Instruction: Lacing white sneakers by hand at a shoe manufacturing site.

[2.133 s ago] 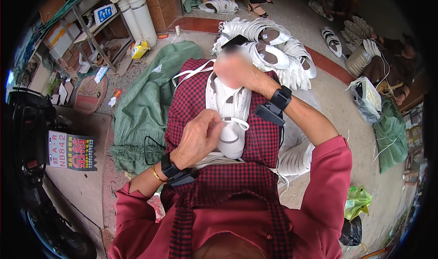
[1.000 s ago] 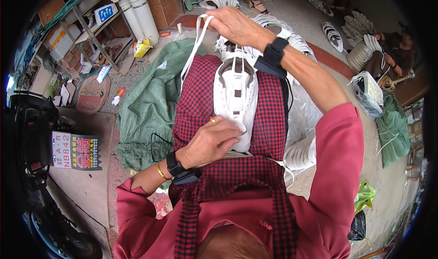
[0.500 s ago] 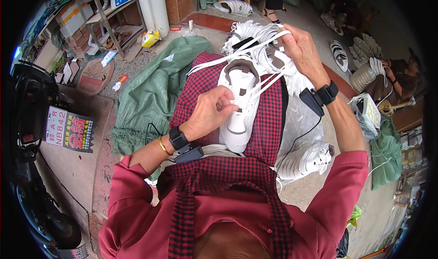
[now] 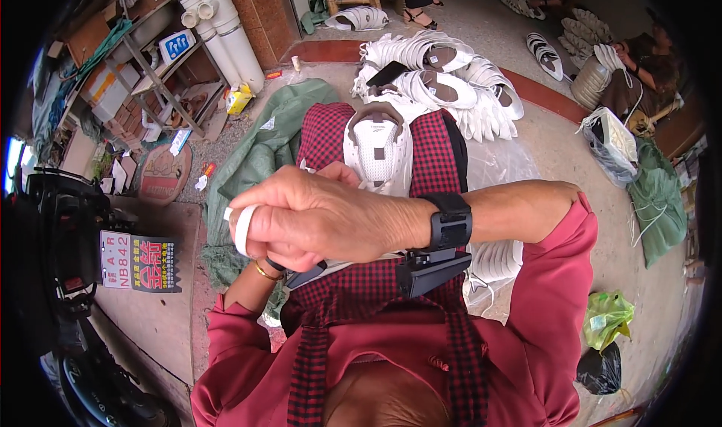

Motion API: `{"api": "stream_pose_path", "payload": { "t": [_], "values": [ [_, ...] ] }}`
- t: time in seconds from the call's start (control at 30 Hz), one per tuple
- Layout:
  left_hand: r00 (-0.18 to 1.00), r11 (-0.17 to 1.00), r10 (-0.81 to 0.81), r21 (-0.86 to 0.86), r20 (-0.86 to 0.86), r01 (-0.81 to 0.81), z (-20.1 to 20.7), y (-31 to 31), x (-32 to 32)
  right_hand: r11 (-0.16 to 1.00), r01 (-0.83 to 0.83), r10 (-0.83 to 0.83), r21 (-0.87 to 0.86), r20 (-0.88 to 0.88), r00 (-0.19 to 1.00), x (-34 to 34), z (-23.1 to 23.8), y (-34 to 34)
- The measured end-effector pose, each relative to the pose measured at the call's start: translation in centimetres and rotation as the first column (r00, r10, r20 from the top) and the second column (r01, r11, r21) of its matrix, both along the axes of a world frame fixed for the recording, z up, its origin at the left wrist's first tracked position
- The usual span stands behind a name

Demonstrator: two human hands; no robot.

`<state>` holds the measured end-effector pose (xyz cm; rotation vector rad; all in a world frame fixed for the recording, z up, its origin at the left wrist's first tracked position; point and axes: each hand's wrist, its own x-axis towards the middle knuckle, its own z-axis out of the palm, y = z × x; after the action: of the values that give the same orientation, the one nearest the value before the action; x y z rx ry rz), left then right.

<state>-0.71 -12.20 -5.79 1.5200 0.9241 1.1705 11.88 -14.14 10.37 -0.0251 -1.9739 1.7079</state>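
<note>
The right hand [image 4: 316,216] crosses the body toward the person's left, its fingers curled into a loose fist with a flat white shoelace [image 4: 242,230] looped over the end of one fingertip; a black band with a boxy device [image 4: 445,231] sits on that wrist. The left hand [image 4: 342,175] is almost wholly hidden behind the right one; only a few bent knuckles show above it, so how far its fingers are closed, or what they grip, cannot be told, though a thin gold bangle [image 4: 265,271] shows on that forearm. Just beyond the hands, a white shoe [image 4: 376,152] with a smooth, padded tongue and a rounded collar lies on the lap, resting on a red-and-black checked cloth [image 4: 421,148] with a fine woven grid. Farther out on the concrete floor [image 4: 556,141] lies a heap of matching white shoes [image 4: 444,88], their oval brown insoles facing up. A crumpled green tarpaulin [image 4: 259,156] spreads to the person's left, and clear plastic sheeting [image 4: 496,164] lies wrinkled and glossy to the right.
</note>
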Motion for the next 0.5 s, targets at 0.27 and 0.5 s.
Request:
{"api": "stream_pose_path", "payload": {
  "t": [0.27,0.5],
  "values": [
    [0.892,0.975,-0.056,0.168,-0.448,0.145,6.0,-2.2,2.2,0.981,0.092,-0.125,-0.169,-0.197,0.972,2.4,4.1,2.9],
    [0.981,0.983,-0.179,-0.037,-0.069,0.177,10.9,-1.8,-1.6,0.995,0.098,-0.091,0.018,-0.233,0.968,7.5,6.7,3.6]
  ]
}}
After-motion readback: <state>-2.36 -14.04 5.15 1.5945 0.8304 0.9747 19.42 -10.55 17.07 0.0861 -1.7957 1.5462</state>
